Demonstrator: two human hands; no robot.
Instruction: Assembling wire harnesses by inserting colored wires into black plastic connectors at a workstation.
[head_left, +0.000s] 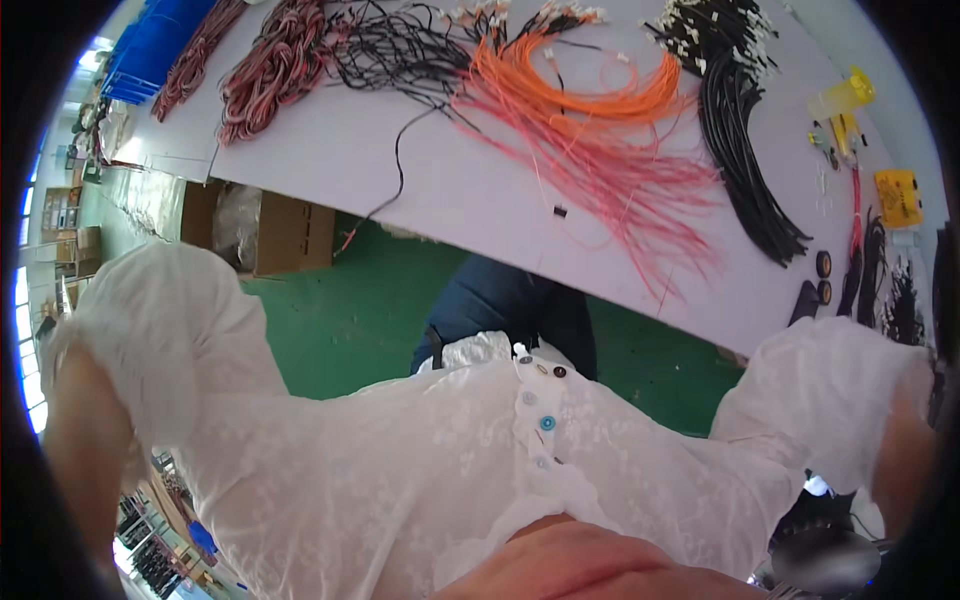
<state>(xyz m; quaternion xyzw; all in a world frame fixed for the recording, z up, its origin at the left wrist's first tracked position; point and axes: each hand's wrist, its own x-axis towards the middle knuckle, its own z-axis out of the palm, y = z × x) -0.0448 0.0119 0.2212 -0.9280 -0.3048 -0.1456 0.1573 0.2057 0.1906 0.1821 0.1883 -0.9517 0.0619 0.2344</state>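
Both my arms are raised at the sides in white sleeves. My left forearm [92,435] shows at the left rim and my right forearm [903,455] at the right rim. Neither hand shows, so what they hold is hidden. On the pale table [330,165] ahead lie an orange cable bundle [600,112], a spread of pink wires [625,190] and a black cable bundle [745,160] with white connectors. Further left are tangled black wires [400,55] and a red-and-black wire bundle [270,85]. A small black connector [560,211] rests near the pink wires.
A blue bin [155,55] stands at the far left. Below the table edge, a cardboard box [295,233] holds clear plastic on the green floor [330,330]. At the right are a yellow-capped bottle [845,95], a yellow packet [899,197] and black tape rolls [824,265].
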